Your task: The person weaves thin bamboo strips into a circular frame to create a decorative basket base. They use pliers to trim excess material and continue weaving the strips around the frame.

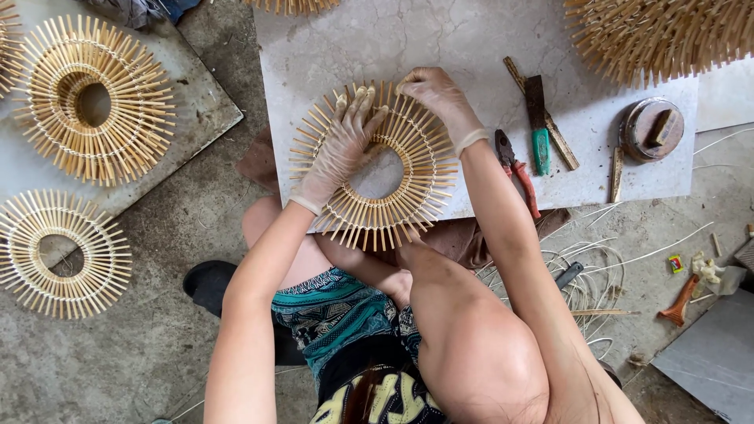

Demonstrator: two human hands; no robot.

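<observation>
A round wreath of bamboo sticks lies on a pale stone tile in front of my knees. My left hand, in a thin clear glove, rests flat on the wreath's left side with fingers spread. On the far rim of the same wreath my right hand, also gloved, has its fingers curled around the sticks. Its fingertips are hidden, so what they pinch cannot be made out.
Red-handled pliers, a green-handled knife, a flat wooden strip and a round tin lie right of the wreath. Two finished stick wreaths sit at left. Loose cane strands lie at right.
</observation>
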